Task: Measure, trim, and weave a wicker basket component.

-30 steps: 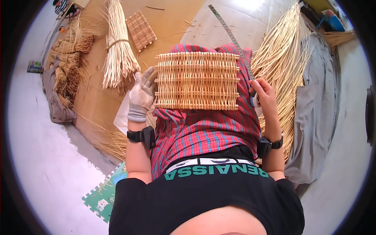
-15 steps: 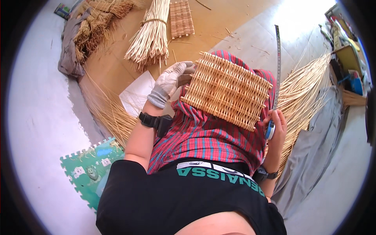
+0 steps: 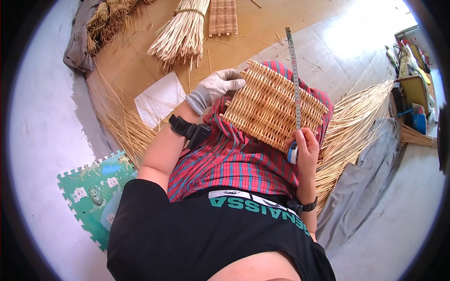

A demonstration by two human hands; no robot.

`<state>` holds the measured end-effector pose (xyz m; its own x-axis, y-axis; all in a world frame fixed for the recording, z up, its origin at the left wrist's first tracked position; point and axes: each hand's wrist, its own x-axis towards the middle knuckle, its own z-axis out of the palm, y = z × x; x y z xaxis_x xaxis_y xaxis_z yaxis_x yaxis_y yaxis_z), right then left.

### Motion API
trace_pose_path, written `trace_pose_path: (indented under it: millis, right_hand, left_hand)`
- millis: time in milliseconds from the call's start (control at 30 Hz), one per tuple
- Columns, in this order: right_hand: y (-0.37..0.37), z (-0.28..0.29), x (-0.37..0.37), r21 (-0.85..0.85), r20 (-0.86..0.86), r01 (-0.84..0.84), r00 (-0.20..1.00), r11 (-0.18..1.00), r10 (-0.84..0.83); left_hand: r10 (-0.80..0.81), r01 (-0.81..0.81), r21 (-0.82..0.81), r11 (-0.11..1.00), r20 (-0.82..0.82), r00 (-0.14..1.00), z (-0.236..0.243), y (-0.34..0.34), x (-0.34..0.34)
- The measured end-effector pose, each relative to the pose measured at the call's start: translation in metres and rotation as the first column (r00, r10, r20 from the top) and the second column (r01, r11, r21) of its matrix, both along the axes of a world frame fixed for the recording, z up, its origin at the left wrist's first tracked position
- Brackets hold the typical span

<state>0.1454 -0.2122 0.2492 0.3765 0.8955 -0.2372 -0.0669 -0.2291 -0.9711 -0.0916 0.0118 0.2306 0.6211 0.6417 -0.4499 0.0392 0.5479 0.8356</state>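
Woven panel point(image 3: 269, 105) lies slantwise over red checked cloth point(image 3: 243, 161) on lap, apparently for support. Left grip point(image 3: 214, 90), gloved, at panel's left edge, thumb and fingers close together; cannot tell whether pinching. Right grip point(image 3: 307, 144), bare, closed round tape measure point(image 3: 293, 153) at panel's near edge, perhaps steadying blade point(image 3: 295, 79), which runs far across panel. Black shirt point(image 3: 206, 236): upside-down green lettering point(image 3: 255, 208). Blade markings too fine to read.

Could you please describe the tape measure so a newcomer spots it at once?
Start at the red checked cloth over the person's lap, then the woven panel on it. At the panel's near edge, the right hand holds the tape measure. Unlike the straw-coloured panel, it is blue and white, with a thin grey blade.
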Motion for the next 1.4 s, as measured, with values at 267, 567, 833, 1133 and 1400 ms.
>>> trace_pose_path:
  millis: [267, 567, 833, 1133, 1400]
  right_hand:
    - [0.002, 0.003, -0.011, -0.052, 0.187, 0.046, 0.982, 0.998, -0.036]
    - [0.002, 0.002, -0.016, -0.036, 0.327, 0.061, 0.944, 0.998, -0.046]
    - [-0.001, -0.004, -0.017, -0.002, 0.311, 0.064, 0.948, 0.998, -0.060]
    - [-0.007, 0.009, -0.009, -0.024, 0.188, 0.041, 0.982, 0.999, -0.035]
    - [-0.001, 0.059, 0.088, -0.166, 0.616, -0.085, 0.769, 0.982, 0.171]
  left_hand:
    - [0.273, -0.277, 0.047, 0.960, 0.072, 0.959, -0.031, -0.002, -0.026]
    - [0.719, -0.696, -0.183, 0.694, 0.228, 0.657, -0.075, -0.002, -0.107]
    - [0.863, -0.891, 0.064, 0.450, 0.222, 0.453, -0.028, 0.069, -0.136]
    - [0.974, 0.164, 0.980, -0.111, 0.075, 0.213, 0.040, 0.067, -0.068]
    - [0.558, 0.097, 0.995, 0.034, -0.099, 0.824, 0.019, -0.011, 0.003]
